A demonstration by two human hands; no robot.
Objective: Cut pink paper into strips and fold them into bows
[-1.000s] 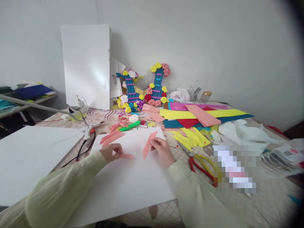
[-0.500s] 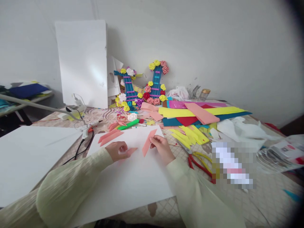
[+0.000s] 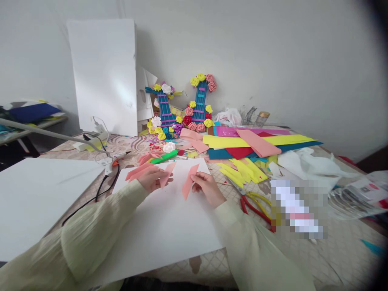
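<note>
My left hand (image 3: 153,180) pinches a slanted strip of pink crepe paper (image 3: 166,176), raised over a white board (image 3: 169,226). In my right hand (image 3: 207,187) is a second pink crepe paper strip (image 3: 189,182), gripped by its upper right edge between thumb and fingers. The two strips are apart, with bare board between them. More pink strips (image 3: 133,173) lie at the board's far left corner, beside my left hand. A green strip (image 3: 164,157) and a white paper flower (image 3: 169,147) lie just beyond the board.
Scissors (image 3: 242,194) with red and yellow handles lie to the right, near cut yellow strips (image 3: 247,170). A glue gun (image 3: 106,162) and its black cord are at left. Behind stand two flower-decorated blue panels (image 3: 165,108) and a tall white board (image 3: 103,76).
My left hand has lifted and turned its pink strip from lying nearly flat to a steep slant. My right hand stays almost where it was, still with its strip.
</note>
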